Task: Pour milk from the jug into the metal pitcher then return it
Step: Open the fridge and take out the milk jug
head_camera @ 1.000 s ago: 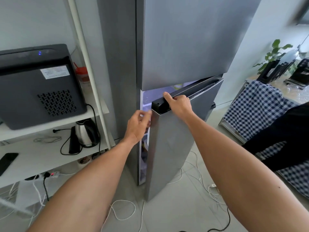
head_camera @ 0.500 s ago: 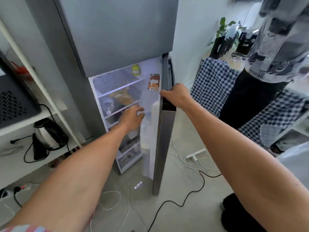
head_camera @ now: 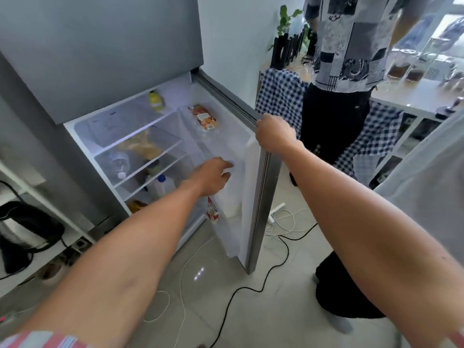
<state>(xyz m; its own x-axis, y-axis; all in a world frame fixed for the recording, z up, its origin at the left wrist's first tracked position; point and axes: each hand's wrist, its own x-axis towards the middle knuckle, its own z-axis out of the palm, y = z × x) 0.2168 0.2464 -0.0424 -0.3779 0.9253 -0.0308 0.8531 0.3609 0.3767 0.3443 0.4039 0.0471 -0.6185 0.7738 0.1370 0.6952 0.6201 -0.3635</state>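
Tiled floor's a mess of white and black cables (head_camera: 281, 237) under the open grey fridge door (head_camera: 261, 197). Right hand (head_camera: 275, 133) grips its top edge; left hand (head_camera: 213, 175), fingers loosely spread, reaches the white plastic milk jug (head_camera: 232, 197) in the door shelf. Risks, I'd guess: tripping, or fumbling that one-handed lift.

One fridge (head_camera: 105, 59), lower door (head_camera: 261, 187) open, at frame centre. Inside, three glass shelves (head_camera: 140, 136). One yellow bottle (head_camera: 156, 101) on the top shelf, one blue-capped white jug (head_camera: 163, 185) lower down. One orange packet (head_camera: 204, 117) in the door. Two hands: left hand (head_camera: 213, 175), right hand (head_camera: 273, 133). One kettle (head_camera: 25, 229) at lower left. One bystander (head_camera: 349, 46) at upper right. One plant (head_camera: 286, 18) behind.
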